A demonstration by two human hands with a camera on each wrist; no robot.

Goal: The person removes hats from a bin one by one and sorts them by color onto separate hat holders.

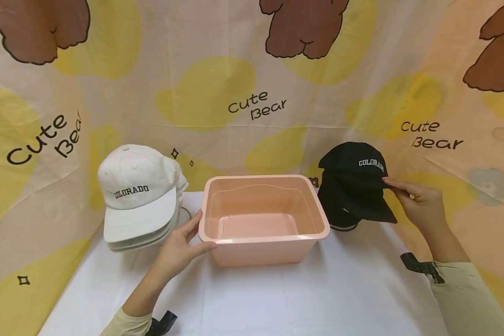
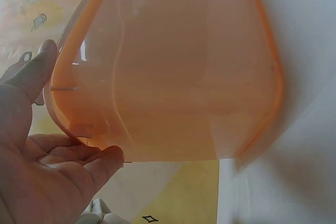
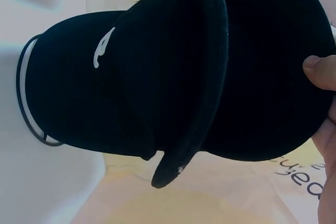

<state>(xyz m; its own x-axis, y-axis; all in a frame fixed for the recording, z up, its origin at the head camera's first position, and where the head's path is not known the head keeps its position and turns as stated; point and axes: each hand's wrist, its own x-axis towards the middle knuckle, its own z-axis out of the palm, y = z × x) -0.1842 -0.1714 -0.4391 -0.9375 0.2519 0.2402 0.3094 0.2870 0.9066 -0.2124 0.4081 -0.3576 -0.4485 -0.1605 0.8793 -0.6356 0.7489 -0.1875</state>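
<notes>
A pink plastic basin (image 1: 256,254) stands mid-table. My left hand (image 1: 176,254) grips its left rim, thumb toward the front and fingers along the side; the left wrist view shows this hand (image 2: 47,156) at the rim's corner. On the right, my right hand (image 1: 422,205) pinches the brim of the upper black cap (image 1: 348,156), lettered COLORADO. In the right wrist view the thumb lies on that brim (image 3: 273,72). Another black cap (image 3: 79,82) sits below it, its brim jutting out between the two. The basin's inside holds nothing visible.
Several white caps (image 1: 128,172) are stacked left of the basin, the top one lettered COLORADO. Below the black caps shows a thin dark ring (image 3: 21,93). A white cloth (image 1: 252,298) covers the table. Behind hangs a bear-print curtain (image 1: 218,149).
</notes>
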